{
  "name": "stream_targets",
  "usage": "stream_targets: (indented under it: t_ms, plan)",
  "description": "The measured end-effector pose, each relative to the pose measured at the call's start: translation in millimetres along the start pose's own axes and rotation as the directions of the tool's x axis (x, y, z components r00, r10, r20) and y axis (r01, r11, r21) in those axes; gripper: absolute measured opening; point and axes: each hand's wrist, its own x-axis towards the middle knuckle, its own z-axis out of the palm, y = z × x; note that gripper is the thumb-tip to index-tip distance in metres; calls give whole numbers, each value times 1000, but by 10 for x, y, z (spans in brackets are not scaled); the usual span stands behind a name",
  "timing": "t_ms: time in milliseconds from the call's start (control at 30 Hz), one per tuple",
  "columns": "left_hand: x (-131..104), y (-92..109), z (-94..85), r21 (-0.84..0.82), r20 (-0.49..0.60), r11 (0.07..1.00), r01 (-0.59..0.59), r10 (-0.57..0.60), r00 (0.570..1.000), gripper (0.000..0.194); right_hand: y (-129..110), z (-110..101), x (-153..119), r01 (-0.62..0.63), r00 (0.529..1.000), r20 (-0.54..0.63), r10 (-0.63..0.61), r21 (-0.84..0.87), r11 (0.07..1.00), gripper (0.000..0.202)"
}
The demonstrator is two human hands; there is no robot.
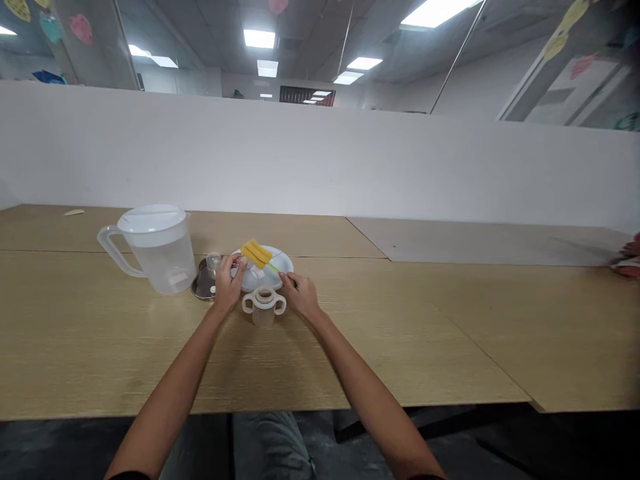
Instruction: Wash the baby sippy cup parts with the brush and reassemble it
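My right hand (300, 293) is closed on the green handle of a bottle brush with a yellow sponge head (257, 254). The brush is held above a white bowl (281, 261), its head pointing to the left. My left hand (231, 280) is by the sponge head, fingers closed around something small and clear that is mostly hidden. Just in front of the bowl, a clear baby bottle (263, 307) with two white handles stands upright and uncapped on the table. Left of my left hand is a dark metal tray (201, 288) with a small clear cup (213, 261) on it.
A lidded, translucent plastic pitcher (163, 253) stands on the left, its handle facing left. The wooden table (380, 333) meets a white partition (320, 160) at the back. A small pale object (74, 212) lies at the far left, and a reddish bundle (627, 260) at the right edge.
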Motion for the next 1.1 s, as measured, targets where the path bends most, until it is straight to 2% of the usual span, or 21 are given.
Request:
stream_targets:
  t_ms: [167,267,400,533,833,1100]
  plan:
    - [27,-117,-3,27,-93,1000,13,-10,996,34,8,-1,6,-53,998,-36,50,-81,995,53]
    - [38,-115,-20,50,-128,998,24,-18,992,32,14,4,1,-68,996,-67,59,-134,989,53]
    - [34,-41,-42,92,-111,996,-13,24,994,30,16,13,-8,-45,993,-113,23,-188,981,54]
    - [24,9,-51,114,-116,990,-85,98,988,28,11,18,-15,-27,996,-92,2,-272,962,53]
    - [22,-8,-45,146,-116,979,-144,162,980,27,2,6,-6,-124,983,-170,65,-361,924,56]
    - [16,44,-57,114,-149,981,-157,173,974,25,62,78,-30,84,989,-83,-126,-387,918,49]
